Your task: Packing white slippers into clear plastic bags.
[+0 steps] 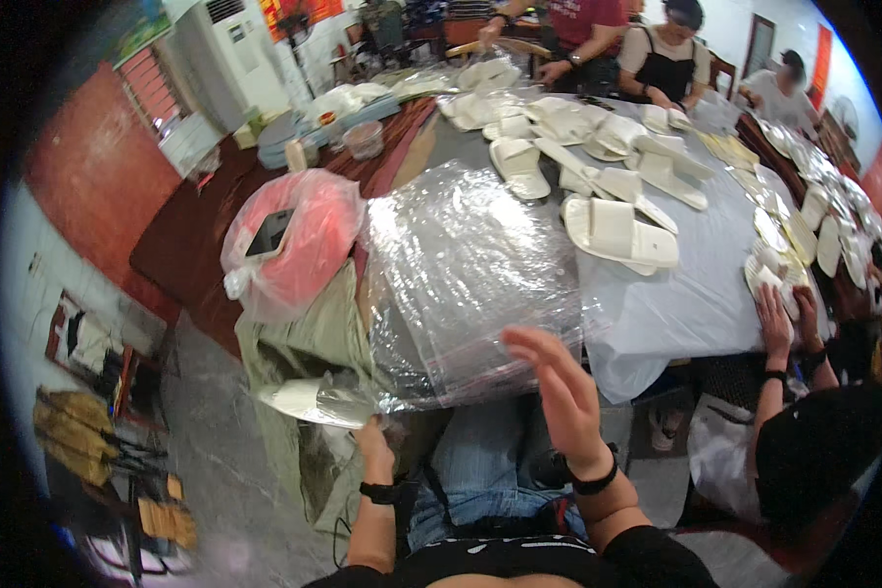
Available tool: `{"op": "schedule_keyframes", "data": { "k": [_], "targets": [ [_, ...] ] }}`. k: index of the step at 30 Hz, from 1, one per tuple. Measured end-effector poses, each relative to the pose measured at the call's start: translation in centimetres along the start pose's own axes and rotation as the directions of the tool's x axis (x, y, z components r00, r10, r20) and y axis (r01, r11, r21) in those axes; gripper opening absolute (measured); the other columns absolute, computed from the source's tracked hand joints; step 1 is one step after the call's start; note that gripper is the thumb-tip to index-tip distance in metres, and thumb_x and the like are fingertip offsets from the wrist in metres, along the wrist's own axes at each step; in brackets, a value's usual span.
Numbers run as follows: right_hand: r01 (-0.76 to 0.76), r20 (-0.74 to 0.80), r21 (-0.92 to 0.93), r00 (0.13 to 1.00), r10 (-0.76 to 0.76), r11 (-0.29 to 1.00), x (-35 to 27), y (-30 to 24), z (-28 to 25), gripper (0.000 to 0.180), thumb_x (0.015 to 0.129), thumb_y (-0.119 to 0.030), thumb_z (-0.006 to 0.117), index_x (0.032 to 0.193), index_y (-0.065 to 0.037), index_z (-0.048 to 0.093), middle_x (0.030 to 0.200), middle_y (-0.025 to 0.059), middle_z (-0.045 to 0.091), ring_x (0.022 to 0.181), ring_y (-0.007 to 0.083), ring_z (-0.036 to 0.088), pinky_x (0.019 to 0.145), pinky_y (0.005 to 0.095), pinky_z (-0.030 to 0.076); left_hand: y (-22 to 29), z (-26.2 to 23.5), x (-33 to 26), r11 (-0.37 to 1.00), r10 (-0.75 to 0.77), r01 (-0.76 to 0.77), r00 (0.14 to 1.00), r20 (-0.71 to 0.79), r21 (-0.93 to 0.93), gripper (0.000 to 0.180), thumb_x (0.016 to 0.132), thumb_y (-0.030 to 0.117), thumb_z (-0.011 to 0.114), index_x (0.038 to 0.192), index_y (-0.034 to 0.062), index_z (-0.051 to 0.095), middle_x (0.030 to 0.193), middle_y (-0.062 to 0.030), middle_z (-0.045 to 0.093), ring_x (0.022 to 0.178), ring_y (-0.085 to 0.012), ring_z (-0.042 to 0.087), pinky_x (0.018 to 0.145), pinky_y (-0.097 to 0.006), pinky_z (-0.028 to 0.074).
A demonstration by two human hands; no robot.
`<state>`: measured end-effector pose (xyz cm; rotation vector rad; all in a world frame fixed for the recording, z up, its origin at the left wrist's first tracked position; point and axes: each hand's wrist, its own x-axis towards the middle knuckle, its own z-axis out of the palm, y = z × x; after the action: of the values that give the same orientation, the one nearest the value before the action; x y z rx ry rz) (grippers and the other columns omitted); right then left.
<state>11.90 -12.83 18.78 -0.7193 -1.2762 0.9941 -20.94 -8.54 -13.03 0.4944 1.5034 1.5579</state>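
Note:
My left hand [374, 447] is closed at the heel-side or toe-side end of a white slipper [296, 400]; which end, I cannot tell. Clear plastic covers part of that slipper, which is held out to the left, off the table's near edge. My right hand [564, 397] is raised with its fingers stretched out and holds nothing. Just beyond it, a stack of clear plastic bags [461, 265] lies spread over the table's near edge. Several white slippers, among them a pair [617, 230], lie past the bags to the right.
A pink-filled plastic bag [299, 220] with a phone [269, 233] on top stands left of the bags. Behind it is a clear tub [365, 139]. At right a co-worker's hands [776, 318] touch slippers. Other people work at the far side. Green cloth [294, 338] hangs near my left hand.

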Motion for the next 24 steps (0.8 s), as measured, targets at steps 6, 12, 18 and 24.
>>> {"op": "schedule_keyframes", "data": {
  "k": [6,12,18,24],
  "targets": [
    [0.453,0.004,0.788,0.674,-0.738,0.417,-3.9,-7.8,5.1,0.069,0.086,-0.061,0.047,0.134,-0.012,0.046,0.137,0.0200,0.043,0.129,0.0415,0.035,0.105,0.0562,0.019,-1.4,-2.8,6.8,0.966,-0.255,0.258,0.949,0.188,0.009,0.028,0.090,0.024,0.053,0.115,0.0132,0.048,0.086,-0.0064,0.058,0.062,-0.0202,0.057,0.044,-0.036,0.047],
    [0.638,-0.166,0.718,0.545,-0.822,0.278,-4.9,-8.2,6.9,0.050,0.093,-0.043,0.049,0.138,-0.023,0.040,0.133,0.0001,0.052,0.133,0.0160,0.036,0.107,0.0567,0.013,4.2,3.2,2.8,0.890,-0.421,0.412,0.907,0.006,0.196,0.058,0.094,0.022,0.049,0.142,0.0050,0.022,0.140,-0.0141,0.032,0.117,-0.0313,0.045,0.093,-0.044,0.040],
    [0.440,0.059,0.815,0.584,-0.809,0.377,-5.0,-7.2,6.6,0.057,0.093,-0.046,0.047,0.140,-0.017,0.036,0.128,0.0026,0.056,0.129,0.0198,0.041,0.109,0.0548,0.007,11.2,8.5,-5.3,0.400,0.773,-0.538,0.633,0.042,0.742,0.074,0.088,0.023,0.058,0.141,-0.0042,0.015,0.145,-0.0255,0.017,0.131,-0.0407,0.026,0.106,-0.052,0.022],
    [0.503,0.040,0.800,0.498,-0.866,0.327,-4.1,-6.3,7.0,0.064,0.092,-0.049,0.046,0.143,-0.013,0.032,0.124,0.0088,0.059,0.128,0.0231,0.043,0.110,0.0528,0.004,14.4,14.5,-11.4,0.117,0.886,-0.890,0.294,0.358,0.441,0.070,0.087,0.014,0.056,0.141,-0.0014,0.016,0.146,-0.0246,0.013,0.135,-0.0409,0.016,0.109,-0.052,0.014]
  ]
}}
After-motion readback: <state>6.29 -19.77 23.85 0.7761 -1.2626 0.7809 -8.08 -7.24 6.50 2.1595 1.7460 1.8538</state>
